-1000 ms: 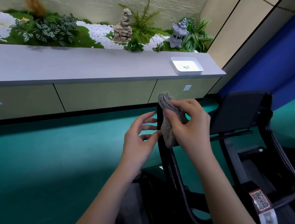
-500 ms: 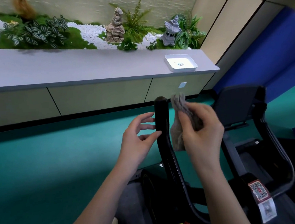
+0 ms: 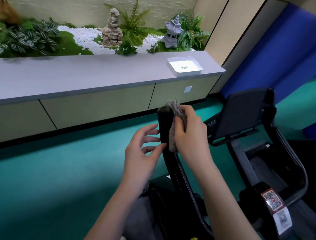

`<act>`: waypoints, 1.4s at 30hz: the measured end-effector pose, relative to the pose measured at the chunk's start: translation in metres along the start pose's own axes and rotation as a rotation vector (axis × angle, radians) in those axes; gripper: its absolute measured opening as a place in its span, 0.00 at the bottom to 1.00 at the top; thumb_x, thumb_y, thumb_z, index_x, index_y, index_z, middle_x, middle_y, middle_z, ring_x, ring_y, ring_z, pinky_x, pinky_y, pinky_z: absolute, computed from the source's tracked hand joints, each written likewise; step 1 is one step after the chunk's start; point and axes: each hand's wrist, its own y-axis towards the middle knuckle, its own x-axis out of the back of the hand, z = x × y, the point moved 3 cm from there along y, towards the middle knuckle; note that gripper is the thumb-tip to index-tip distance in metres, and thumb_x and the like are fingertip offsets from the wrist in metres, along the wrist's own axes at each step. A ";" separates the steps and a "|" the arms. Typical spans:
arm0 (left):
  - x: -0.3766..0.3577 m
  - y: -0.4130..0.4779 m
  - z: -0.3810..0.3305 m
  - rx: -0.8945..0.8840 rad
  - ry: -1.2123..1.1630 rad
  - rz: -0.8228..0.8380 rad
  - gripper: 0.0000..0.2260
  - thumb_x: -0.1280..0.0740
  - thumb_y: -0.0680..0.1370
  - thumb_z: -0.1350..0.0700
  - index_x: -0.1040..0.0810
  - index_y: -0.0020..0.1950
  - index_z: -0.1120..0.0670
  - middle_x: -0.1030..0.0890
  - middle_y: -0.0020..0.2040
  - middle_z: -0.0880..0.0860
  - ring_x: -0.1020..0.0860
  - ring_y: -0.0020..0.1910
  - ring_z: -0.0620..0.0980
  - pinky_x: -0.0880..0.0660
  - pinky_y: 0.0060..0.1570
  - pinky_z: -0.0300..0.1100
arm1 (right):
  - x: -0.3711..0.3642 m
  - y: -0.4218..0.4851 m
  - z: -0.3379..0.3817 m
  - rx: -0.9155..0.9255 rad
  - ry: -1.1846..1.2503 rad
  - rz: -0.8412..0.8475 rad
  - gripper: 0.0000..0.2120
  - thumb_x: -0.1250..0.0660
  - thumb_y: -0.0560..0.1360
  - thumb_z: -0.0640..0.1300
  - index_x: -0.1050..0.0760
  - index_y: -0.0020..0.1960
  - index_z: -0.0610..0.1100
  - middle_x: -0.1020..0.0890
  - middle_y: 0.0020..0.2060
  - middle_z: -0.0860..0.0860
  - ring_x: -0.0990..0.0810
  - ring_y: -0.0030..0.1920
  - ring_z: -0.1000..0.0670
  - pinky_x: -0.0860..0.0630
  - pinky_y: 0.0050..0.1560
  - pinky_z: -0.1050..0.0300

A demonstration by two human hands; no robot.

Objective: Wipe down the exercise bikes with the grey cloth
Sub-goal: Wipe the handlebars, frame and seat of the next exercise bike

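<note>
A black exercise bike fills the lower right, with one upright black handlebar (image 3: 165, 126) rising in the middle. My right hand (image 3: 190, 134) is shut on the grey cloth (image 3: 175, 130) and presses it against the right side of that bar near its top. Part of the cloth sticks out above my fingers and hangs below them. My left hand (image 3: 142, 149) is open, its fingertips touching the bar's left side. The bike's dark console (image 3: 241, 111) stands tilted to the right of my hands.
A long grey-topped cabinet (image 3: 93, 75) runs along the wall ahead, with a white tray (image 3: 184, 66) near its right end and a planter of ferns, pebbles and stone ornaments behind. The floor is teal. A blue wall panel (image 3: 280, 53) stands on the right.
My right hand pulled the cloth off the bar to the right, then brought it back against the bar's upper right side. The left hand stayed at the bar.
</note>
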 end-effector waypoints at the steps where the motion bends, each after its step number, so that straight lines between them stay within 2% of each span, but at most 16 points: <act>1: 0.000 0.000 0.000 -0.008 0.006 -0.005 0.19 0.29 0.71 0.68 0.24 0.58 0.52 0.21 0.50 0.50 0.21 0.45 0.45 0.25 0.43 0.34 | -0.001 -0.003 -0.001 0.000 0.000 -0.005 0.11 0.42 0.79 0.39 0.27 0.60 0.44 0.25 0.39 0.54 0.26 0.49 0.46 0.39 0.42 0.63; 4: -0.001 -0.002 0.001 -0.016 0.020 -0.012 0.19 0.29 0.71 0.68 0.24 0.59 0.53 0.21 0.51 0.50 0.22 0.45 0.45 0.26 0.42 0.33 | -0.002 -0.011 -0.007 -0.003 -0.025 0.024 0.13 0.42 0.79 0.38 0.28 0.62 0.43 0.28 0.42 0.52 0.26 0.52 0.44 0.40 0.43 0.63; 7: 0.000 -0.003 0.003 -0.021 0.023 -0.010 0.19 0.29 0.71 0.67 0.24 0.59 0.52 0.21 0.51 0.50 0.22 0.45 0.47 0.26 0.43 0.33 | -0.001 -0.023 -0.015 -0.004 -0.001 0.066 0.14 0.41 0.79 0.39 0.29 0.64 0.44 0.28 0.45 0.53 0.26 0.53 0.46 0.38 0.44 0.66; 10: 0.000 -0.004 0.006 -0.013 0.040 0.002 0.20 0.29 0.71 0.67 0.24 0.60 0.51 0.21 0.51 0.49 0.22 0.45 0.47 0.26 0.43 0.33 | -0.003 -0.036 -0.019 0.013 0.031 0.052 0.17 0.41 0.79 0.40 0.31 0.68 0.45 0.31 0.44 0.60 0.30 0.50 0.54 0.39 0.44 0.73; 12: 0.000 -0.005 0.007 -0.006 0.044 0.008 0.20 0.29 0.72 0.67 0.24 0.60 0.51 0.21 0.51 0.50 0.21 0.45 0.47 0.25 0.43 0.33 | -0.005 -0.041 -0.022 -0.009 0.122 0.042 0.17 0.41 0.79 0.40 0.31 0.68 0.48 0.27 0.45 0.66 0.28 0.49 0.60 0.37 0.45 0.77; 15: 0.000 -0.005 0.007 -0.004 0.043 0.014 0.20 0.29 0.71 0.66 0.24 0.59 0.49 0.21 0.50 0.50 0.21 0.45 0.48 0.25 0.44 0.34 | -0.010 -0.040 -0.030 -0.119 0.353 0.005 0.14 0.41 0.79 0.39 0.29 0.61 0.53 0.21 0.42 0.71 0.23 0.46 0.67 0.31 0.45 0.75; 19: -0.001 -0.005 0.007 0.002 0.059 0.024 0.20 0.28 0.71 0.66 0.24 0.58 0.48 0.21 0.50 0.49 0.21 0.44 0.47 0.25 0.44 0.34 | -0.014 -0.026 -0.037 -0.162 0.511 -0.021 0.14 0.43 0.80 0.37 0.27 0.62 0.47 0.19 0.49 0.58 0.21 0.52 0.58 0.26 0.55 0.60; 22: 0.000 -0.004 0.007 0.003 0.065 0.029 0.20 0.29 0.71 0.66 0.24 0.59 0.50 0.20 0.50 0.49 0.21 0.44 0.47 0.25 0.44 0.34 | -0.017 -0.014 -0.034 -0.135 0.527 0.024 0.14 0.44 0.80 0.37 0.28 0.59 0.52 0.20 0.48 0.63 0.22 0.52 0.62 0.28 0.53 0.68; 24: 0.000 -0.005 0.007 0.003 0.057 0.027 0.19 0.29 0.72 0.66 0.24 0.59 0.51 0.20 0.49 0.50 0.21 0.44 0.47 0.25 0.44 0.34 | -0.018 -0.005 -0.032 -0.161 0.578 0.082 0.15 0.45 0.80 0.36 0.28 0.57 0.54 0.20 0.48 0.62 0.22 0.50 0.64 0.28 0.51 0.71; 27: -0.002 -0.005 0.007 0.012 0.048 0.018 0.19 0.30 0.72 0.67 0.23 0.58 0.49 0.20 0.49 0.49 0.21 0.44 0.47 0.25 0.44 0.34 | -0.018 0.005 -0.035 -0.214 0.649 0.193 0.16 0.45 0.79 0.35 0.25 0.55 0.51 0.19 0.50 0.54 0.21 0.51 0.59 0.27 0.54 0.65; 30: -0.002 -0.005 0.007 0.009 0.048 0.013 0.19 0.30 0.72 0.67 0.23 0.58 0.50 0.20 0.49 0.48 0.21 0.44 0.47 0.25 0.44 0.35 | -0.018 0.000 -0.040 -0.239 0.665 0.264 0.15 0.45 0.80 0.36 0.26 0.60 0.48 0.20 0.56 0.48 0.23 0.58 0.52 0.28 0.60 0.57; 32: -0.002 -0.006 0.007 -0.001 0.051 0.008 0.18 0.30 0.72 0.67 0.23 0.58 0.50 0.20 0.50 0.50 0.21 0.44 0.48 0.24 0.44 0.36 | -0.017 -0.006 -0.043 -0.224 0.640 0.288 0.15 0.45 0.80 0.37 0.27 0.62 0.47 0.20 0.56 0.49 0.23 0.57 0.52 0.28 0.59 0.58; 35: -0.002 -0.007 0.006 -0.021 0.075 -0.016 0.18 0.30 0.72 0.66 0.23 0.57 0.49 0.20 0.51 0.52 0.21 0.44 0.49 0.24 0.44 0.37 | -0.014 -0.012 -0.045 -0.189 0.584 0.327 0.15 0.46 0.81 0.37 0.29 0.63 0.47 0.19 0.52 0.54 0.22 0.52 0.59 0.28 0.54 0.66; 39: -0.003 -0.009 0.007 -0.041 0.111 -0.048 0.19 0.29 0.72 0.65 0.24 0.57 0.46 0.21 0.51 0.50 0.22 0.43 0.48 0.25 0.43 0.35 | -0.012 -0.023 -0.048 -0.187 0.524 0.366 0.16 0.46 0.80 0.37 0.29 0.64 0.49 0.18 0.49 0.58 0.21 0.51 0.62 0.27 0.54 0.67; 42: -0.004 -0.010 0.009 -0.016 0.105 -0.047 0.18 0.29 0.72 0.64 0.24 0.58 0.47 0.21 0.50 0.47 0.22 0.43 0.46 0.25 0.44 0.35 | -0.006 -0.034 -0.055 -0.221 0.484 0.367 0.15 0.44 0.80 0.37 0.29 0.63 0.51 0.19 0.51 0.55 0.21 0.51 0.61 0.26 0.55 0.65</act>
